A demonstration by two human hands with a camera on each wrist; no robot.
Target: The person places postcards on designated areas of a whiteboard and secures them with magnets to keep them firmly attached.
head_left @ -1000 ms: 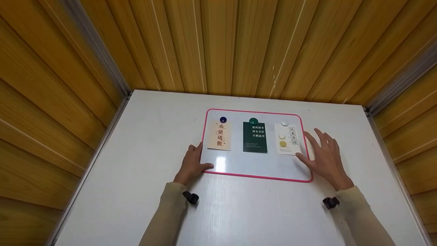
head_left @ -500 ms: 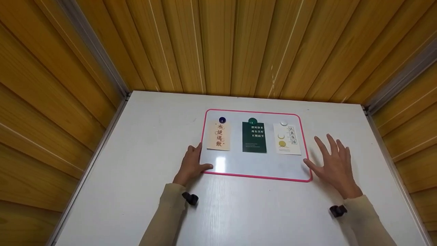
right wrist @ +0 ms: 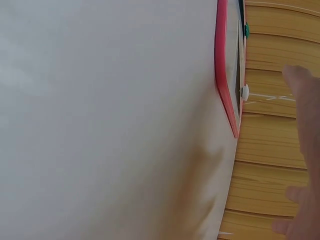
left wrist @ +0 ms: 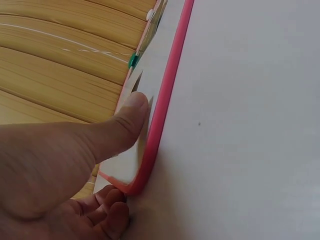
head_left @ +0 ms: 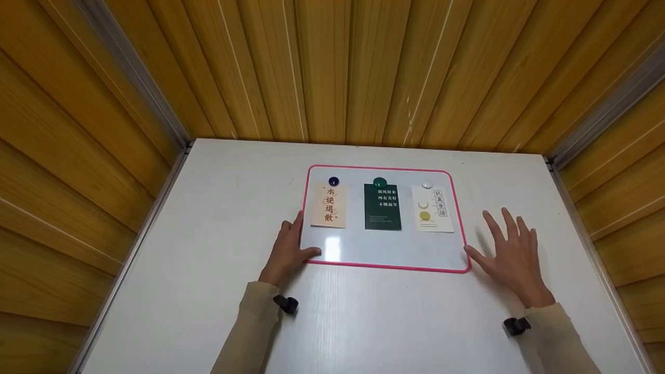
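A small whiteboard (head_left: 353, 249) with a pink frame lies on the white table. Three cards sit on it in a row: a cream card (head_left: 328, 205) under a dark blue magnet (head_left: 333, 181), a dark green card (head_left: 382, 206) under a green magnet (head_left: 380, 182), and a white card (head_left: 432, 209) under a white magnet (head_left: 427, 184). My left hand (head_left: 286, 254) grips the board's lower left corner, thumb (left wrist: 132, 107) over the face and fingers along the side edge. Beside the right edge hovers my right hand (head_left: 514, 259), fingers spread, thumb tip near the frame.
The white table (head_left: 208, 234) runs back to a wood-panelled wall (head_left: 322, 67), with panels also at both sides. Metal strips border the table's left and right edges. A black camera mount (head_left: 517, 326) sits on the right wrist.
My right hand has let go of the board's right edge and moved right and toward me, fingers spreading. The left hand stays at its corner; the whole view has shifted slightly.
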